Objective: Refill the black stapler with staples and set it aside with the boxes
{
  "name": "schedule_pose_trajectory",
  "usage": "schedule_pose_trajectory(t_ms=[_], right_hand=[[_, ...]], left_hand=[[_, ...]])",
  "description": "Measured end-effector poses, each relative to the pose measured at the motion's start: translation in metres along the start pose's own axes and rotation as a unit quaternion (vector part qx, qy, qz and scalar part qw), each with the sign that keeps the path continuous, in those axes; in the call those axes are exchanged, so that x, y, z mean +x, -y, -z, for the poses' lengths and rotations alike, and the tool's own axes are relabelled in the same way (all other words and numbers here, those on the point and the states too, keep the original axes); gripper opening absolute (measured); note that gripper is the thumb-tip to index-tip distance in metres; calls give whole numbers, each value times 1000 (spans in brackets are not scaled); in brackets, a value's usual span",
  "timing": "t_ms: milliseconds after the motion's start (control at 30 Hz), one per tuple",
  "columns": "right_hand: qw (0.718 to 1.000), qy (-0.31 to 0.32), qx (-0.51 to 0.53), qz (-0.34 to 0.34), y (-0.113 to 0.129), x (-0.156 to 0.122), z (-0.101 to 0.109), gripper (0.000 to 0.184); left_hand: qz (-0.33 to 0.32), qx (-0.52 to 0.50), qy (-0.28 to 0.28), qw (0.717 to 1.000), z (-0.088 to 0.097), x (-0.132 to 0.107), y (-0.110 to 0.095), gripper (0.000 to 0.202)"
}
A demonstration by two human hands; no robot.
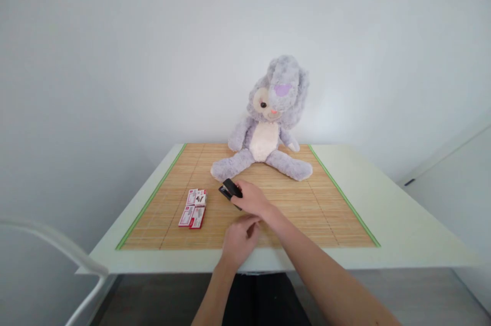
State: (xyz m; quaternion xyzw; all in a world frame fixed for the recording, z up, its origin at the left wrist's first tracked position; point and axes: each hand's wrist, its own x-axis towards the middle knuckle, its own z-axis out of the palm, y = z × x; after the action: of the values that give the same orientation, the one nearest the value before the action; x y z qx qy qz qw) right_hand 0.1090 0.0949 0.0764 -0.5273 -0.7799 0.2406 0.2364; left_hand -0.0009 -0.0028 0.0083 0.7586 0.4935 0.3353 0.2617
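A black stapler (pixel 231 189) is gripped in my right hand (pixel 251 198), above the middle of the bamboo mat (pixel 284 229). Its jaw end points up and to the left. My left hand (pixel 238 238) rests near the mat's front edge, just below the right wrist, with its fingers curled in. Nothing shows in the hollow of that hand, though its fingertips are partly hidden by the right wrist. To the left, several small red-and-white boxes (pixel 193 208) lie close together in a block on the mat; one shows a dark stapler-like picture.
A grey-lilac plush rabbit (pixel 264 132) sits at the back of the mat, legs spread, an ear over its face. The mat lies on a white table (pixel 391 234) against a white wall. A white curved bar (pixel 57 244) stands at the lower left.
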Motion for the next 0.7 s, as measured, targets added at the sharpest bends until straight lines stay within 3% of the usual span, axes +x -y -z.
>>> schedule_pose_trajectory(t_ms=[133, 200, 333, 533, 700], right_hand=[[998, 27, -12, 53, -33, -15, 43, 34], [996, 39, -19, 72, -43, -22, 54, 37], [992, 59, -32, 104, -47, -30, 61, 37], [989, 79, -45, 119, -44, -27, 58, 43], [991, 74, -51, 94, -41, -20, 54, 28]], left_hand=[[46, -10, -148, 988, 10, 3, -5, 30], [55, 42, -177, 982, 10, 4, -7, 28], [54, 146, -160, 975, 3, 4, -14, 41], [37, 222, -120, 967, -8, 1, -14, 56], [49, 253, -97, 961, -14, 0, -12, 62]])
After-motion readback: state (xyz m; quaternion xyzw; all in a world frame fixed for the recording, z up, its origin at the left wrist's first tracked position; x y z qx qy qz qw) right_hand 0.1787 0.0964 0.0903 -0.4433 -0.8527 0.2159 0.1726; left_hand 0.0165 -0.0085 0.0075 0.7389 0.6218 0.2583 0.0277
